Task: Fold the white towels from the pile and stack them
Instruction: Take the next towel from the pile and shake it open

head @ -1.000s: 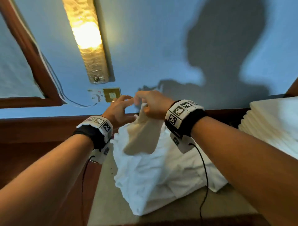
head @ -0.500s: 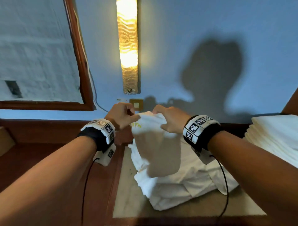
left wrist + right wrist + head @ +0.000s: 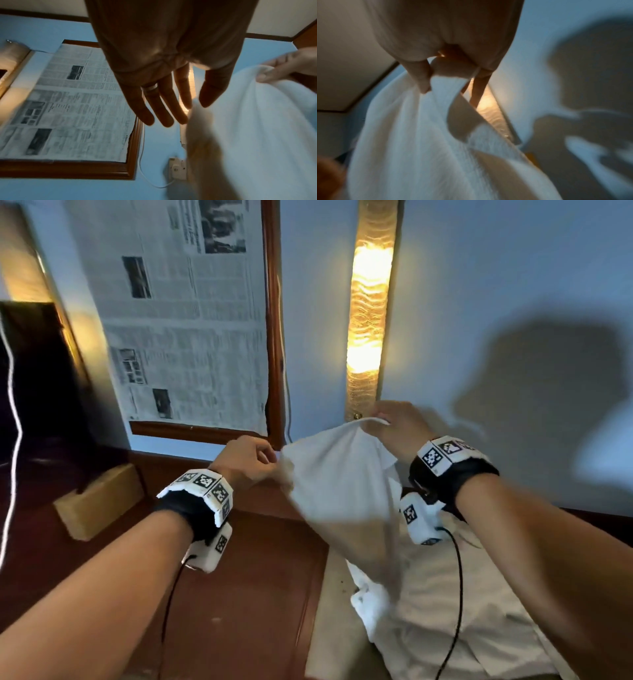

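Note:
A white towel hangs spread in the air between both hands, above the rumpled pile of white towels. My left hand pinches the towel's left corner between thumb and forefinger; in the left wrist view its other fingers lie straight beside the towel. Higher up and to the right, my right hand pinches the top edge. The right wrist view shows that hand's thumb pressed on the towel. The towel's lower part is blurred.
The pile lies on a beige mat set in a dark wooden table. A wooden block sits at the left. On the blue wall are a framed panel covered in newspaper, a lit lamp and a socket.
Both hands have moved apart and up, drawing the towel open between them. The right hand is now higher than the left. The view has swung left, and the folded stack at right is out of sight.

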A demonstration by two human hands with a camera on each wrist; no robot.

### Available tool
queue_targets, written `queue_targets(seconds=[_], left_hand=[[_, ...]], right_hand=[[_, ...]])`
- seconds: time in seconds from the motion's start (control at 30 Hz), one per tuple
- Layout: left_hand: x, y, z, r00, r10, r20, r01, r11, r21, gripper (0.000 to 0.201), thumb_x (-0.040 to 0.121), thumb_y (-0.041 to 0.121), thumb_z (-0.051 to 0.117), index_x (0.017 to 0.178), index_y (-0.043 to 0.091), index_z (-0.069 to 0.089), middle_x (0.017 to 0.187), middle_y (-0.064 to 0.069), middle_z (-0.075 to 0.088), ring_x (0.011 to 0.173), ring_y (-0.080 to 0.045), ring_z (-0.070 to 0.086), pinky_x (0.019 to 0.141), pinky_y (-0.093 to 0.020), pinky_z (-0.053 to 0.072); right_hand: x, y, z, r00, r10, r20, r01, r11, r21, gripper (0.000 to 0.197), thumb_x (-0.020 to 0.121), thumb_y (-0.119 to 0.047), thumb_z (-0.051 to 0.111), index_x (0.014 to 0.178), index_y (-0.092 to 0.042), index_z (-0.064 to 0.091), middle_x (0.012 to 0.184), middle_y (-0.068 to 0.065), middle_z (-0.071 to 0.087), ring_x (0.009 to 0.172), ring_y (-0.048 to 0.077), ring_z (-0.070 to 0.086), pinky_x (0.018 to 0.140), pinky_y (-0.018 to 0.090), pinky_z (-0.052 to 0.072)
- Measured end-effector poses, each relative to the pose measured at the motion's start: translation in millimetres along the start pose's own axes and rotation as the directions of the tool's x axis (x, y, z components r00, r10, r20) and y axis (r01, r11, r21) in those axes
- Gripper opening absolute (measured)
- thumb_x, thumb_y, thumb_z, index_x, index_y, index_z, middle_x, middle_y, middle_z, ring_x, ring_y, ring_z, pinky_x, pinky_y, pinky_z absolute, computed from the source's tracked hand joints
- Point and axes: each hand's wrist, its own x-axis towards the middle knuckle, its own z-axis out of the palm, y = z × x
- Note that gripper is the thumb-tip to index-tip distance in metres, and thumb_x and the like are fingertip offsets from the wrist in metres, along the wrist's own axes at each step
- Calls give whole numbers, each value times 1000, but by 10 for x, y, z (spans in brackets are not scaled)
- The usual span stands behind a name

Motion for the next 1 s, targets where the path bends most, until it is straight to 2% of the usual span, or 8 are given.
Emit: queue_targets(seconds=[0.13, 0.23, 0.33, 0.47, 0.53, 0.63, 0.77, 1.0], left_hand=[[48, 171, 155, 988, 79, 135, -30, 943, -332, 74, 78, 29, 85, 142, 34, 49, 131, 6, 57, 117, -13, 51, 98, -33, 42], [136, 281, 331, 982, 132, 137, -60, 898, -437, 22, 83, 30, 81, 95, 15, 71, 94, -5, 72, 89, -14, 63, 83, -40, 50], [257, 224, 422, 989, 116, 96, -59, 885, -462, 37, 92, 27, 72, 63, 7, 59, 57, -11, 51, 54, -18, 44, 57, -31, 36], [400, 65, 316, 987, 142, 74, -102, 913, -394, 38, 85, 29, 65, 80, -9, 66, 61, -24, 48, 59, -17, 42, 59, -29, 31], [493, -80, 230, 990, 124, 60, -93, 923, -373, 35, 90, 30, 67, 88, -4, 72, 77, -34, 61, 66, -20, 51, 64, -33, 37], [643, -305, 115, 994, 79, 72, -55, 955, -291, 25, 94, 29, 68, 85, 8, 79, 83, -19, 72, 69, -18, 61, 68, -33, 48], [745, -353, 165, 996, 78, 52, -64, 970, -234, 28, 87, 48, 72, 81, 21, 77, 77, -6, 73, 69, -17, 65, 67, -34, 51], [927, -419, 95, 974, -2, -228, -97, 903, -418, 32, 100, 24, 60, 70, 15, 69, 68, -9, 67, 62, -17, 58, 62, -29, 46]], right_hand=[[196, -396, 294, 954, -170, 246, 190, 980, -60, 13, 89, -11, 68, 84, -22, 64, 95, 4, 69, 95, 21, 63, 85, 33, 49], [250, -515, 292, 931, -203, 303, 248, 962, -118, 6, 90, -19, 69, 85, -22, 67, 90, -3, 67, 86, 13, 61, 77, 25, 47], [274, -385, 215, 909, -108, 403, 207, 955, -211, 12, 89, -24, 71, 89, -13, 67, 77, -6, 59, 68, 5, 52, 60, 23, 38], [352, 155, 315, 871, 104, 480, 93, 925, -369, 23, 89, -30, 70, 95, -8, 70, 87, 3, 65, 82, 22, 62, 72, 33, 47], [435, 407, 427, 896, 120, 428, 3, 961, -276, 21, 88, -22, 70, 88, -1, 68, 81, 5, 65, 79, 25, 63, 68, 33, 46], [585, 475, 686, 959, 90, 269, -94, 996, 3, 11, 82, -3, 66, 77, -9, 74, 80, 3, 70, 80, 23, 64, 72, 32, 47], [865, 170, 1043, 982, -53, 182, 38, 996, 85, 26, 86, 2, 53, 67, -13, 63, 70, 3, 64, 68, 16, 58, 64, 30, 42], [1145, 31, 1335, 962, -173, 211, 180, 984, -12, 35, 92, -33, 66, 63, -16, 55, 61, -1, 49, 54, 10, 43, 55, 25, 33]])
